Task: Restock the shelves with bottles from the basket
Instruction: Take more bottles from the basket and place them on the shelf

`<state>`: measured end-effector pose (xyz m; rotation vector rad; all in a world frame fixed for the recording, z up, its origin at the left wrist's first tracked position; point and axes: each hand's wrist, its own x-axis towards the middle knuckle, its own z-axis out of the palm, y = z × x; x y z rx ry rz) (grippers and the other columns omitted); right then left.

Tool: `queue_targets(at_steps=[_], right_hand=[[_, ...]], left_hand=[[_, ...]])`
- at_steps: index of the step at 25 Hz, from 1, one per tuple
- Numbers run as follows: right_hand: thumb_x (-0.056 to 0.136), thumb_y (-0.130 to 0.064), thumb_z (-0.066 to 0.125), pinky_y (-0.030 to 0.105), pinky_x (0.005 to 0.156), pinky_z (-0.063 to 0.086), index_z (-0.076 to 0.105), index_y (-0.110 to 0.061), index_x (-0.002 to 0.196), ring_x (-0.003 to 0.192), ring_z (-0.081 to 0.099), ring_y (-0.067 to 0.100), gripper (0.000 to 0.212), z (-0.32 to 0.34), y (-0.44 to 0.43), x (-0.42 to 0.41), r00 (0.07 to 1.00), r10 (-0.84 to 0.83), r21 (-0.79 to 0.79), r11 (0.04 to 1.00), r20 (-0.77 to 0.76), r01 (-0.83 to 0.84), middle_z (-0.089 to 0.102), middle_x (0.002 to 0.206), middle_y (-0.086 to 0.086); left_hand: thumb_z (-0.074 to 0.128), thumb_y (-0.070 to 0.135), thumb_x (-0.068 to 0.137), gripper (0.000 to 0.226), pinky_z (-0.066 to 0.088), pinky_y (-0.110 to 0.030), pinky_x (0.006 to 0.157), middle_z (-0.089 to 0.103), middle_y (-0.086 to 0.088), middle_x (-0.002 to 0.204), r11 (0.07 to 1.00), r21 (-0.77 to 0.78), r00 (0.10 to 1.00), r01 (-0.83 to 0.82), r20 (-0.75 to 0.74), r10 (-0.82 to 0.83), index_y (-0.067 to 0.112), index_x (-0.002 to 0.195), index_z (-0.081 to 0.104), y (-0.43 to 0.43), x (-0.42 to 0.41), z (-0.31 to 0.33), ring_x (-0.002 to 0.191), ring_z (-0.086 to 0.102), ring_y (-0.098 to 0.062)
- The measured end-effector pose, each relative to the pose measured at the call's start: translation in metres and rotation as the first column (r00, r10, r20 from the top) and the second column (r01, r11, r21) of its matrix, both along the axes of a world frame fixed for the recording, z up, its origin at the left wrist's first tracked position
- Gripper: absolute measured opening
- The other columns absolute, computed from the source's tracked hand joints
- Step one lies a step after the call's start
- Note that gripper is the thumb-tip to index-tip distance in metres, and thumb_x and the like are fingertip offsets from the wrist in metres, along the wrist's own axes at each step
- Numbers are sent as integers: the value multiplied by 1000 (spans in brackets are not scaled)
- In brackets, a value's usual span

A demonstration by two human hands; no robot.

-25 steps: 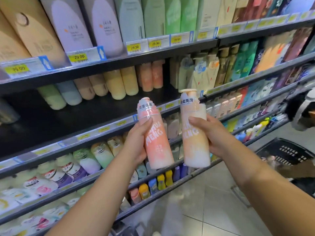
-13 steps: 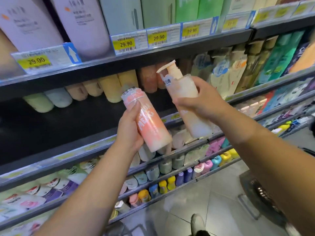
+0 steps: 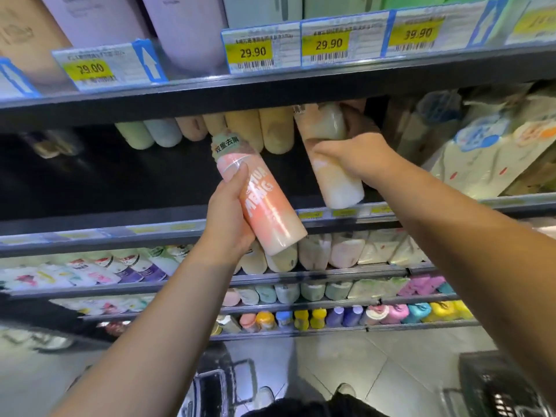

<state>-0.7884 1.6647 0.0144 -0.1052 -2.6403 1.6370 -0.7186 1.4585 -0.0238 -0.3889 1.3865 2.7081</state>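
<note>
- left hand (image 3: 228, 227), centre of the frame: fingers are curling round the lower half of the pink bottle (image 3: 264, 212), thumb pressing on its front
- pink bottle: is tilting with its pale green cap toward the upper left and its cream base toward the lower right; is being held in the air in front of the dark shelf (image 3: 105, 182), apart from it
- right hand (image 3: 355, 158), right of centre: fingers are wrapping round the middle of the pale peach bottle (image 3: 340, 188)
- pale peach bottle: is leaning with its top passing under the upper shelf (image 3: 180, 97) and its white base hanging at the front edge of the dark shelf; whether the base is touching the board cannot be told
- dark shelf, middle band of the frame: black board is showing bare at the left; a row of pastel bottles (image 3: 270, 130) is standing along its back, just behind both held bottles
- upper shelf, top of the frame: is carrying yellow price tags (image 3: 253, 52) reading 29.90; lilac packs (image 3: 186, 31) are standing above them
- pale printed pouches (image 3: 487, 155), right edge: are standing on the dark shelf beside the right hand
- lower shelves: small coloured bottles (image 3: 301, 319) are lining the lowest visible row
- basket (image 3: 505, 392), lower right corner: black, slotted; its contents cannot be told
- tiled floor (image 3: 376, 362), bottom of the frame: is showing grey between the arms
</note>
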Motion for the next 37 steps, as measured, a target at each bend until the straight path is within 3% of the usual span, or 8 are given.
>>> queue_targets(at_steps=[3,6,9,14,20,25,30,37], right_hand=[[80,-39,76,26,91,49,54,-14,129,110,58,16,59,-8,-6,-20,994,106,40,994,20,-106,60,126,2],[68,-32,84,40,99,49,51,-15,130,115,58,19,73,-29,-7,-26,993,55,-123,990,-100,-67,60,128,3],[69,-21,85,39,99,48,46,-18,133,114,56,17,74,-37,-2,-33,992,-31,-205,979,-119,6,57,126,-1],[45,-53,87,42,99,48,41,-20,136,118,56,23,107,-60,1,-33,995,-20,-90,996,99,29,54,134,3],[69,-35,84,35,99,45,35,-17,137,122,52,25,86,-73,-2,-45,993,-116,18,993,9,116,52,135,5],[69,-38,82,34,93,46,46,-15,125,116,56,25,70,-82,-3,-57,988,-135,8,991,-71,136,57,128,5],[76,-36,78,26,91,42,46,-14,133,119,55,24,69,-88,-1,-67,991,-91,0,996,-94,91,57,132,4],[77,-43,74,34,103,43,43,-17,140,126,52,24,75,-87,4,-79,997,-48,45,998,-53,50,55,138,2]], left_hand=[[65,38,81,57,55,-44,87,66,-7,91,999,-27,999,-36,-17,35,6,127,57,0,6,3,87,67,-22],[62,35,88,48,56,-43,86,66,-6,93,996,-43,997,-77,-14,76,7,127,57,0,9,4,88,67,-22],[60,32,93,44,57,-44,84,67,-7,94,990,-77,993,-120,-4,120,8,129,55,1,8,4,89,68,-22],[59,28,95,33,57,-44,86,69,-7,92,982,-93,985,-165,34,169,8,121,59,7,2,1,89,69,-22],[58,27,96,35,58,-42,83,70,-7,95,981,-143,990,-132,27,138,7,124,59,14,-9,0,89,70,-21],[59,26,95,36,58,-39,78,69,-8,93,982,-133,990,-135,27,140,5,124,57,17,-15,3,86,70,-21],[63,26,92,45,59,-41,79,68,-10,98,981,-147,989,-130,58,139,3,130,52,18,-17,1,90,70,-24],[64,24,92,45,58,-40,74,68,-10,99,976,-188,992,-107,44,117,3,129,50,23,-21,1,86,71,-22]])
